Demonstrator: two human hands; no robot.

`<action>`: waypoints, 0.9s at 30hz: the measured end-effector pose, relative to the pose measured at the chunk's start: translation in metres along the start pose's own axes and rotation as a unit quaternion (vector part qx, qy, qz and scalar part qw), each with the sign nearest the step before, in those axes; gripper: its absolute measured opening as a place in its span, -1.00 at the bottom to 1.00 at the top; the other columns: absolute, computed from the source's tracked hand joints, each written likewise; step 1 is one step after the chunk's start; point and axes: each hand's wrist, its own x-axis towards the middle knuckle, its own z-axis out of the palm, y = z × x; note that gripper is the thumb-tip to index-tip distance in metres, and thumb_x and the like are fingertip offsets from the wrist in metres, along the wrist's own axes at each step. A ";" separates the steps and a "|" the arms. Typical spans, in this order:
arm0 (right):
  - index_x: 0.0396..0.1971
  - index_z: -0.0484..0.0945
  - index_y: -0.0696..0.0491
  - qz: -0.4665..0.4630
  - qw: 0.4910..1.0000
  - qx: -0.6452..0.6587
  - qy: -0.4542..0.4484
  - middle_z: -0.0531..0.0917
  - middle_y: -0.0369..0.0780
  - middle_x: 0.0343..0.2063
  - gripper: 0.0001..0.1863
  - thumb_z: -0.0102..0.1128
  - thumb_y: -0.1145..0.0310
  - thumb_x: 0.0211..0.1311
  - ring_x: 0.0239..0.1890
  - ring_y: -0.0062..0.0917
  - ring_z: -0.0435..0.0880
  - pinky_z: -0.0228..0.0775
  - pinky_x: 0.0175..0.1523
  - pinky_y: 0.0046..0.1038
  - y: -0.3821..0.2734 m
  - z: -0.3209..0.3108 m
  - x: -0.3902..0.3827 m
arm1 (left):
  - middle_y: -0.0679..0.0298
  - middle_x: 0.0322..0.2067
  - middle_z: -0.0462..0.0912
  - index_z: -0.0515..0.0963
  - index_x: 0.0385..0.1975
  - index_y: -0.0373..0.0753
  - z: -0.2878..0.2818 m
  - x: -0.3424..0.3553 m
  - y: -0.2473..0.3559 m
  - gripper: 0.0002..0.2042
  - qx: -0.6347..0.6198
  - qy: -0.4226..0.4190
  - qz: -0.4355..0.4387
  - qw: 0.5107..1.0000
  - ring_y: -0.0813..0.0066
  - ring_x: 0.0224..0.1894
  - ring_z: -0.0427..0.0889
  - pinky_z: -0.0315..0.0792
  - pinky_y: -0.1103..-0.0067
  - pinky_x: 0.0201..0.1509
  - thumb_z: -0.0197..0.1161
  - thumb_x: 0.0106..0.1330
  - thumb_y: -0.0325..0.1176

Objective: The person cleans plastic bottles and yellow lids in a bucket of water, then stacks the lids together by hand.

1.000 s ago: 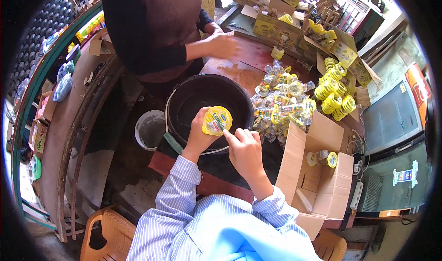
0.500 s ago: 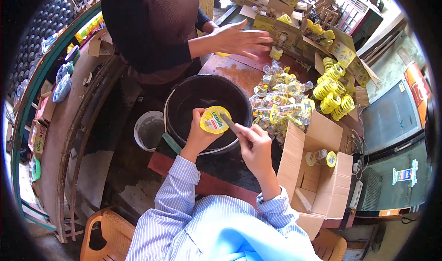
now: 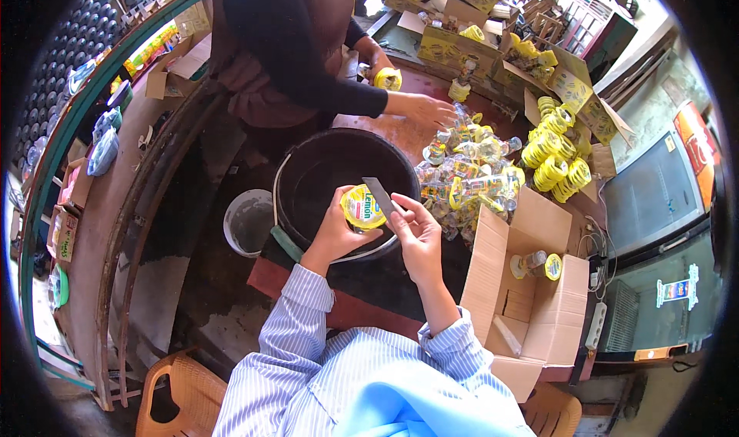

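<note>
My left hand (image 3: pixel 332 233) is closed round a plastic cup with a printed yellow lid (image 3: pixel 360 206), lid side up, over the near part of a large black bucket (image 3: pixel 296 156). Between the fingers and thumb of my right hand (image 3: pixel 418 241) is a flat grey blade (image 3: pixel 376 194), its tip beside the lid's upper right edge. I cannot tell whether blade and lid touch. To the right of the bucket lies a heap of clear plastic cups with yellow lids (image 3: pixel 481 179). An open cardboard box (image 3: pixel 560 314) stands near my right arm, with a cup (image 3: pixel 527 264) and a yellow-lidded cup (image 3: pixel 553 267) in it.
Across the table a person in dark sleeves (image 3: pixel 300 60) reaches toward the heap, a yellow-lidded cup (image 3: pixel 388 79) at the other hand. Stacked yellow rings (image 3: pixel 554 148) lie at right. A grey pail (image 3: pixel 248 221) stands left of the bucket, an orange chair (image 3: pixel 188 395) lower left.
My right hand and the blade have shifted slightly, the blade now pointing up past the lid's edge. The cup is tilted differently. The other person has leaned right, one hand reaching to the heap.
</note>
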 end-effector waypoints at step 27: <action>-0.19 0.56 0.09 -0.113 0.963 -0.241 0.044 0.49 -0.26 -0.53 -0.71 0.17 0.59 0.00 -0.48 -0.56 0.46 0.29 -0.29 -0.52 -0.011 0.008 -0.025 | 0.14 -0.19 0.50 -0.66 0.25 -0.05 0.002 -0.001 0.012 0.33 -0.023 0.046 0.039 0.998 0.40 -0.17 0.56 0.46 0.49 -0.05 0.51 -0.22 -0.47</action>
